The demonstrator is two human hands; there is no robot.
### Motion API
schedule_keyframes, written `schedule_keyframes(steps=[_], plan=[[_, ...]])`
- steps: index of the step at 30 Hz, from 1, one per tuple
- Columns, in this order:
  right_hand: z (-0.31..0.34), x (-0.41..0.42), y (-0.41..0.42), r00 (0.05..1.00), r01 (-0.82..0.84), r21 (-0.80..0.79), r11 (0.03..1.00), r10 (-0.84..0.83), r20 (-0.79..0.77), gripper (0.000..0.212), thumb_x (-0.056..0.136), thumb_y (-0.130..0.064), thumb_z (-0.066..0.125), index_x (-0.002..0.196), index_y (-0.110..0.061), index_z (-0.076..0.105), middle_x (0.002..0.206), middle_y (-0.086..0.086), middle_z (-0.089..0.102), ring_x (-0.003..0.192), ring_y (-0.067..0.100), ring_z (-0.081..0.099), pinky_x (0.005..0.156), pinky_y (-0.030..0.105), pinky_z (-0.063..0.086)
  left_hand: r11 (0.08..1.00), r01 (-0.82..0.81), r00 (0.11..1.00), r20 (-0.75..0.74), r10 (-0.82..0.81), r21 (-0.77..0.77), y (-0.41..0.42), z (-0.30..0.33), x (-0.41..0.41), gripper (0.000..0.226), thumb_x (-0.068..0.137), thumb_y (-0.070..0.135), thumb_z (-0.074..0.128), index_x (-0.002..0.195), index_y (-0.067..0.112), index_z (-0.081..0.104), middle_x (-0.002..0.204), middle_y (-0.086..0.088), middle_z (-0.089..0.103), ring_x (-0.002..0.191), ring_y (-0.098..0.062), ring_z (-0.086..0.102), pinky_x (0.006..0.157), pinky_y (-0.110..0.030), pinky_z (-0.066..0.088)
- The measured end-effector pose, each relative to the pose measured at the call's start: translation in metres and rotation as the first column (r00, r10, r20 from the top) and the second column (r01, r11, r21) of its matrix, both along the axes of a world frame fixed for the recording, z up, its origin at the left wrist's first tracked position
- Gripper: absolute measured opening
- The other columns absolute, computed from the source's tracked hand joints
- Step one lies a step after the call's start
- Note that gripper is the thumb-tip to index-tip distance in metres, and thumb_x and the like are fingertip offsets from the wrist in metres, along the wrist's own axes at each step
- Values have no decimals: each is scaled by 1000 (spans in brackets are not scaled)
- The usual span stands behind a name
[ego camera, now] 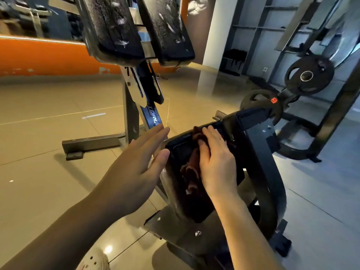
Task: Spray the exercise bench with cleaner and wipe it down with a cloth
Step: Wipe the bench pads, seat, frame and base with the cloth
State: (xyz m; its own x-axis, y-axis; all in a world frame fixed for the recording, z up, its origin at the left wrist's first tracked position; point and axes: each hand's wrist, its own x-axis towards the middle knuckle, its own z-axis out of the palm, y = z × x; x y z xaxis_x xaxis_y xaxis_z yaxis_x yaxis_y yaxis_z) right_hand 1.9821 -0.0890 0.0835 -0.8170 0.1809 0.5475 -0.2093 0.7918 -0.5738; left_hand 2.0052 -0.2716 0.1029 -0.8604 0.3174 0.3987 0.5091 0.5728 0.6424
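My right hand (216,162) lies flat, fingers straight, pressing a reddish-brown cloth (191,168) against the black seat pad (181,152) of the exercise bench; the cloth is bunched under my palm, near the pad's upper edge. My left hand (136,166) is spread, fingers straight, its thumb touching the pad's left edge, holding nothing. Above, at the top edge of my view, two black back pads (136,28) carry white streaks and specks. Weight plates (309,75) hang on a rack to the right, well apart, over the tiled floor (48,123)
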Motion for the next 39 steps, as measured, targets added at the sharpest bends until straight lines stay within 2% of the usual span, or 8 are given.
schedule_keyframes(steps=[8, 12, 18, 24, 29, 32, 35, 39], plan=[[10, -49, 21, 959, 176, 4, 984, -171, -227, 27, 99, -23, 53, 119, -11, 66, 109, -3, 57, 94, 6, 51, 79, 3, 35, 999, 27, 1000, 13, -27, 34, 3, 3, -38, 41, 86, 58, 20, 126, 66, 19, 132, 51, 10, 120, 35, 4, 92, 7, 8], [-6, -12, 10, 974, -66, -44, 997, 55, -219, 33, 98, -32, 49, 128, -20, 59, 126, -25, 50, 127, -3, 44, 109, 27, 36, 995, 51, 999, 4, -52, 87, 0, 1, -58, 38, 88, 61, 21, 126, 66, 20, 127, 53, 14, 114, 39, 8, 90, 7, 12], [0, 7, -26, 938, -322, 5, 947, 319, -135, 34, 99, -33, 43, 131, -32, 55, 130, -31, 53, 141, -1, 31, 117, 45, 30, 964, 157, 982, 68, -175, 213, -9, -10, -77, 37, 87, 64, 24, 124, 62, 28, 124, 49, 26, 111, 37, 21, 90, -4, 24], [23, -27, -29, 998, 37, 46, 998, -39, 44, 30, 103, -27, 43, 123, -15, 63, 122, -25, 40, 132, -9, 24, 99, -6, 10, 936, 279, 947, 97, -305, 213, -22, -2, -99, 48, 94, 60, 27, 139, 45, 33, 143, 22, 36, 128, 5, 33, 108, -23, 28], [25, -14, -56, 956, 250, -64, 966, -236, 174, 33, 102, -35, 38, 134, -42, 46, 151, -15, 33, 138, 1, 27, 104, 13, 18, 946, 288, 949, 89, -303, 150, -39, 18, -105, 40, 98, 41, 43, 138, 35, 45, 152, 15, 32, 139, -6, 29, 115, -33, 21], [15, 10, -77, 956, 282, -57, 958, -275, 105, 29, 98, -42, 36, 120, -60, 34, 142, -27, 34, 128, -6, 31, 98, 3, 23, 939, 314, 939, 97, -329, 143, -50, 24, -105, 38, 98, 39, 45, 135, 33, 49, 151, 12, 36, 138, -8, 33, 114, -33, 24], [-2, 35, -92, 941, 332, 33, 943, -329, -76, 29, 97, -40, 42, 126, -43, 44, 131, -16, 55, 125, 8, 50, 101, 14, 41, 939, 322, 940, 77, -332, 117, -61, 24, -105, 35, 98, 37, 46, 133, 31, 52, 149, 11, 40, 136, -10, 36, 114, -34, 27], [4, 58, -111, 918, 395, -92, 914, -397, 5, 28, 95, -46, 42, 121, -39, 51, 115, -14, 65, 108, 11, 62, 93, 36, 55, 899, 411, 907, 28, -419, 150, -73, 20, -94, 30, 91, 50, 53, 117, 36, 59, 122, 17, 57, 107, -3, 55, 98, -29, 47]])
